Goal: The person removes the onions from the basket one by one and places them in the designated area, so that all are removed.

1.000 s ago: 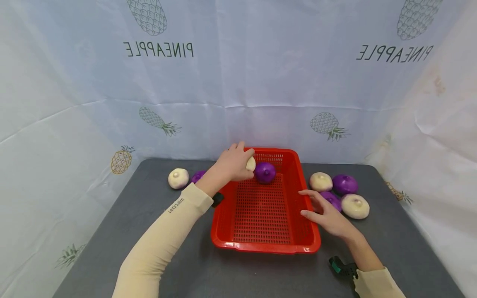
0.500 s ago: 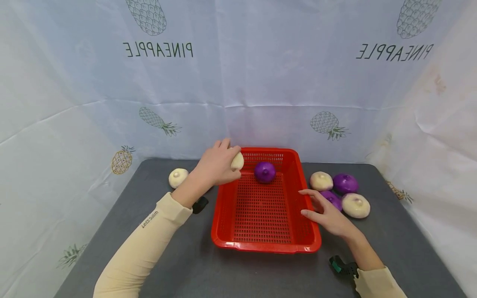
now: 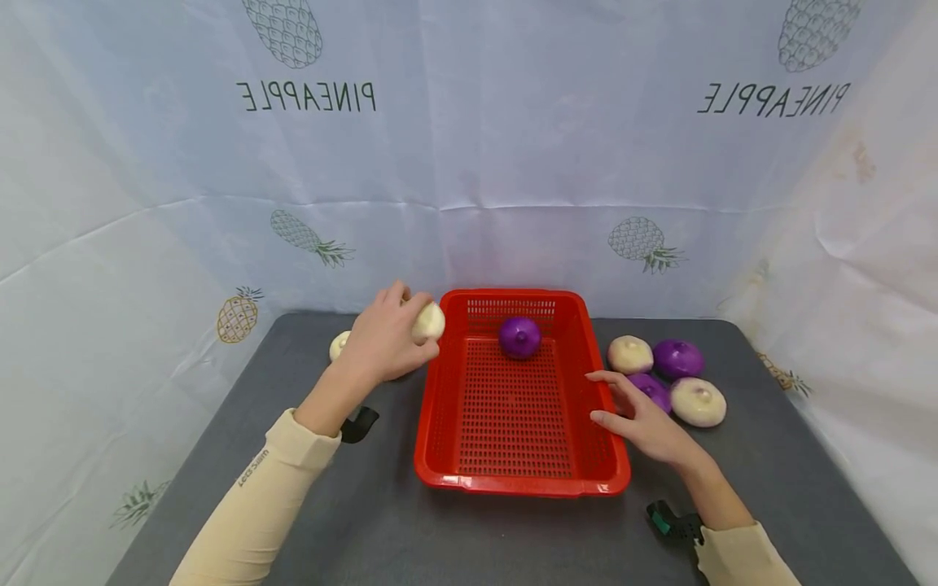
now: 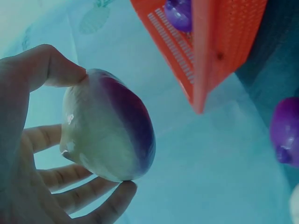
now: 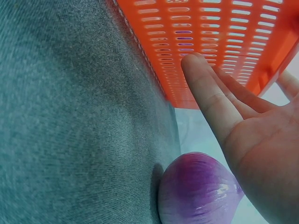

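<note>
A white-and-purple turnip (image 4: pixel 110 126) is gripped in my left hand (image 3: pixel 388 330), thumb on one side and fingertips on the other. In the head view that hand is raised just left of the red plastic basket (image 3: pixel 513 486), its turnip (image 3: pixel 428 323) beside the rim. My right hand (image 3: pixel 648 423) is at the basket's right rim, thumb and index finger extended over it. The right wrist view shows this hand's straight fingers (image 5: pixel 212 91) along the slotted outer wall. Inside the basket, near the back, sits a round purple onion-like bulb (image 3: pixel 519 338).
Right of the basket, two white turnips (image 3: pixel 699 402) and two purple bulbs (image 3: pixel 678 360) lie clustered by the right hand. Another white turnip (image 3: pixel 338 345) is partly hidden behind the left hand. A grey table (image 3: pixel 469 541) bears everything, with a pineapple-print curtain (image 3: pixel 513 163) behind.
My left hand has moved left with the turnip, from over the basket's back left corner to outside its left rim. The right hand and basket have stayed in place.
</note>
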